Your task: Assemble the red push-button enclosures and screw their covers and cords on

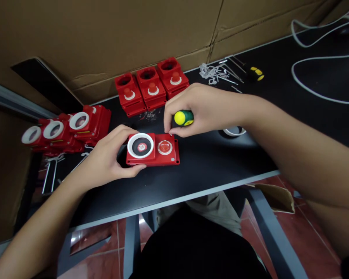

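A red alarm box [159, 158] with a white ring around a dark round grille and a clear-red dome lies face up near the table's front edge. My left hand [112, 157] grips its left end, thumb along the near side and fingers on the far side. In my right hand [189, 110] is a screwdriver [184, 117] with a green and yellow handle, its butt pointing toward me. The fingertips sit at the box's far right corner, where a screw seems to be. The screwdriver's shaft and tip are mostly hidden by the fingers.
Three red boxes without white rings [152, 87] stand at the back against cardboard [104, 38]. Several ringed red boxes [88, 122] are grouped at left. Clear plastic scraps [212, 73] and another screwdriver [254, 73] lie back right. A loose white ring [235, 132] is under my right forearm.
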A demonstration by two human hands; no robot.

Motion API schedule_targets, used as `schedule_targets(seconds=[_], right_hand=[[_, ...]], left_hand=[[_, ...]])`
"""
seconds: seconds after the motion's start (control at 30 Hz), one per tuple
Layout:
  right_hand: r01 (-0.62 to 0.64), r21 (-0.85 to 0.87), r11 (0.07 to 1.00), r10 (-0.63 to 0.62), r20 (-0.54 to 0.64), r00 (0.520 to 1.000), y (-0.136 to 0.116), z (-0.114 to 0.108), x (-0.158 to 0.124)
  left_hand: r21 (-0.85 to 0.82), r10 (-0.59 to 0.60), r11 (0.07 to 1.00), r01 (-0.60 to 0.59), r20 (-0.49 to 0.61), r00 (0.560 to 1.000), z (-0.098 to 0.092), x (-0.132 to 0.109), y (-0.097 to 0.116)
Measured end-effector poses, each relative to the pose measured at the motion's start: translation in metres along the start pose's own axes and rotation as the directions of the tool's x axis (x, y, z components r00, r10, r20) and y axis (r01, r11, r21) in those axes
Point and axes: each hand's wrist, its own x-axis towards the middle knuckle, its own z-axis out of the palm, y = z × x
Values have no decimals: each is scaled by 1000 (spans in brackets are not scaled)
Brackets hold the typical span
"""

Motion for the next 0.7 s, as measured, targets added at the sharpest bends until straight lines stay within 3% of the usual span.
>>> schedule_targets(seconds=[0.53, 0.6, 0.7], right_hand=[[58, -43, 997, -57, 29, 998, 5, 3, 0], [62, -16, 998, -62, -35, 997, 3, -1, -2], [14, 70, 997, 5, -273, 962, -3, -5, -3]], left_hand=[[44, 14, 999, -13, -36, 999, 3, -2, 1], [40, 7, 999, -5, -34, 999, 4, -2, 1], [36, 6, 999, -5, -36, 999, 4, -3, 1]])
